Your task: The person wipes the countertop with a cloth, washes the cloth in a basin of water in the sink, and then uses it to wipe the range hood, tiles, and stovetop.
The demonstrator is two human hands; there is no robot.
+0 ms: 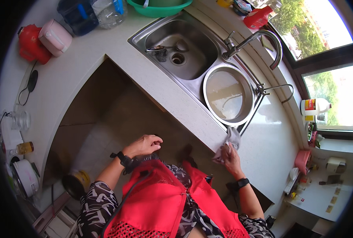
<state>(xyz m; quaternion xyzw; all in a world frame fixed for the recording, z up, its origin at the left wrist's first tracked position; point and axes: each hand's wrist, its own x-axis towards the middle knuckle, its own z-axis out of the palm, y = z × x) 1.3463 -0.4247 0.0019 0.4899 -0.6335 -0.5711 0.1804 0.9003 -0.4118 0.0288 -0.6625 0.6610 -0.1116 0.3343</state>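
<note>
My right hand [231, 159] grips a crumpled grey cloth [232, 138] at the counter's front edge, just below the sink's corner. The cloth lies partly on the countertop and touches the sink's rim. Nothing shows in my left hand [143, 145], which hangs in front of the counter with its fingers curled in. A round metal basin [228, 95] with cloudy water sits over the right side of the steel sink [202, 75]. In the left bowl, a ladle [180, 46] and a dark scouring pad [160, 54] lie near the drain.
A curved faucet [259, 35] arches behind the sink. At the back stand a green basin [158, 10], large water bottles [109, 12] and a red detergent bottle [259, 18]. A pink kettle [55, 37] is at the far left; a white jug [316, 106] stands by the window.
</note>
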